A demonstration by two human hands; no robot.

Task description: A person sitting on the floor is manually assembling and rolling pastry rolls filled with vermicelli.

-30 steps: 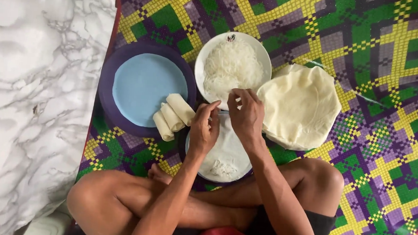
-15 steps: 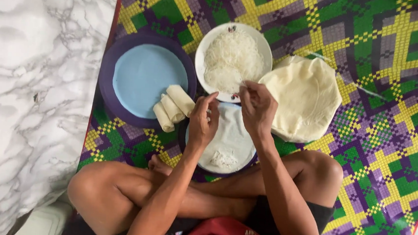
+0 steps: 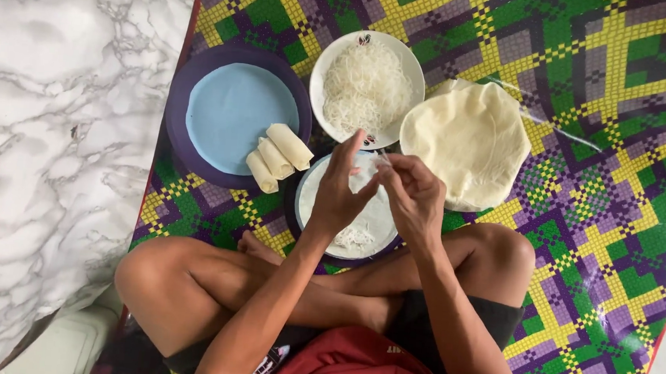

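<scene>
Left hand (image 3: 342, 189) with fingers spread, right hand (image 3: 413, 196) pinching wrapper (image 3: 374, 205) edge, both over plate (image 3: 310, 201) (noodles (image 3: 354, 237) beneath, near the lap). Rolls (image 3: 277, 157) just left; bowl (image 3: 366, 85) beyond.

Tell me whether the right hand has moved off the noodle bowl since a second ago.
Yes. The right hand has drawn back from the white noodle bowl toward the person, now over the near plate beside the left hand.

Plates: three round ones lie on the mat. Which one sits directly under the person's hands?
The small dark-rimmed plate nearest the crossed legs, holding a white wrapper with some noodles. The blue plate carries three rolls, and the white plate is heaped with noodles; both lie farther away.
</scene>
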